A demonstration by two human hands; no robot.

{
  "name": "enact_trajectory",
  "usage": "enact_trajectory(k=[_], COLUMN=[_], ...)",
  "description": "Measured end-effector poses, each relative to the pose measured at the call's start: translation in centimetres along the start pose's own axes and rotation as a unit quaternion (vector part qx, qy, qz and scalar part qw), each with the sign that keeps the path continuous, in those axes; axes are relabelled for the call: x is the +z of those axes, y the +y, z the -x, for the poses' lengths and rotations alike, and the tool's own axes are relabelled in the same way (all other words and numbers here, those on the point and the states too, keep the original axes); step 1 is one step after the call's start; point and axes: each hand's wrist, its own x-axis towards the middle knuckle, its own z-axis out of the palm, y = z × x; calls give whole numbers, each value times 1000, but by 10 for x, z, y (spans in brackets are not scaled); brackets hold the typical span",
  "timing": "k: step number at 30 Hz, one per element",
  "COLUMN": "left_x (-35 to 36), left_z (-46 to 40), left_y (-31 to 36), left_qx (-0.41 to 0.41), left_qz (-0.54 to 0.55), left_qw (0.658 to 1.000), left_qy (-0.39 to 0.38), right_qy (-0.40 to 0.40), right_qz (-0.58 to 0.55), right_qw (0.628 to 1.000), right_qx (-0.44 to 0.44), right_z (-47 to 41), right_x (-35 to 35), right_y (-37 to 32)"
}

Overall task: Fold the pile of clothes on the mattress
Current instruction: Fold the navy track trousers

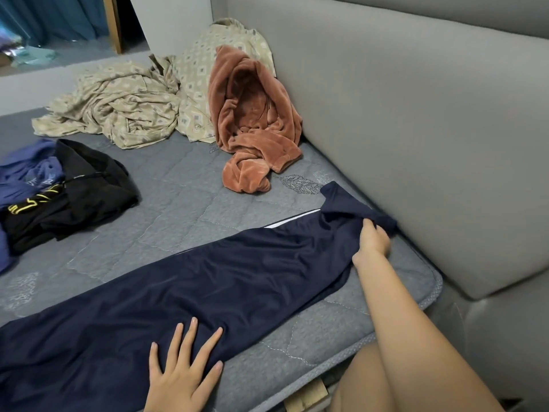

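Dark navy trousers [208, 283] with a thin white side stripe lie stretched across the near part of the grey quilted mattress [184, 185]. My left hand [184, 367] presses flat on them near the front edge, fingers spread. My right hand [374, 239] reaches out and grips the bunched far end of the trousers, close to the headboard. Unfolded clothes lie further back: a rust-coloured fleece garment [252, 123], beige patterned fabric [124, 105], and a black and blue heap [53, 188] at the left.
A grey padded headboard [416, 129] runs along the right side. The mattress's front edge [297, 379] is near me, with my leg beside it. A doorway and floor show at the top left.
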Motion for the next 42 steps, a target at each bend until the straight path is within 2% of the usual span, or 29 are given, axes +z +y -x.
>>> enact_trajectory(k=[2,4,6,10,12,13,14,16,17,18,20,22,23,24,25,27,28,29,30,32,33,36,40,42], left_x=[0,0,0,-4,1,3,2,3,2,1,1,-2,-2,-1,-1,2,3,3,3,2,1,-2,-7,-9], left_z=[0,1,0,-1,0,1,2,3,1,0,-2,-2,-2,-2,-2,-2,-2,-2,-2,-2,-1,-1,0,1], left_y=[0,0,0,3,2,1,1,-1,-2,-3,-4,-3,-3,-3,-3,-3,-3,-3,-3,-3,-2,-1,0,2], left_qx=[-3,0,7,3,10,12,11,13,11,10,15,14,15,16,16,18,17,15,14,16,16,18,25,22], left_qz=[-2,-2,-5,-9,7,27,36,-2,-20,-39,-63,-58,-57,-58,-60,-63,-64,-61,-59,-60,-60,-55,-69,-61], left_qw=[1000,1000,1000,999,1000,999,999,1000,1000,999,998,998,998,998,998,998,998,998,998,998,998,998,997,998], left_qy=[0,0,5,-32,4,15,20,16,3,5,27,27,24,20,14,16,20,21,22,24,23,33,11,-22], right_qy=[-142,-233,-269,-246,-217,-189,-156,-31,25,44,15,-9,6,15,42,69,59,36,27,43,51,133,9,-23], right_qz=[-189,-210,-194,-254,-293,-284,-267,-136,-51,31,133,156,149,119,63,-90,-100,-61,-51,31,3,-48,-26,-28], right_qw=[965,941,938,933,929,939,951,979,965,931,849,799,792,807,841,936,969,992,998,998,998,989,995,993], right_qx=[113,128,100,65,62,43,7,-150,-256,-360,-512,-581,-592,-579,-536,-335,-218,-105,-19,29,42,-49,-96,-110], right_z=[5,8,7,9,7,3,-2,-8,-10,-9,-1,10,13,14,10,7,3,-2,-2,8,2,-13,-23,-24], right_x=[-2,-4,-7,-12,-13,-11,-10,-10,-11,-14,-17,-19,-19,-18,-15,-23,-32,-42,-50,-56,-54,-49,-45,-46], right_y=[-7,-8,-6,-8,-11,-11,-10,-9,-8,-8,-9,-15,-17,-17,-15,-13,-8,-2,2,2,4,8,9,6])
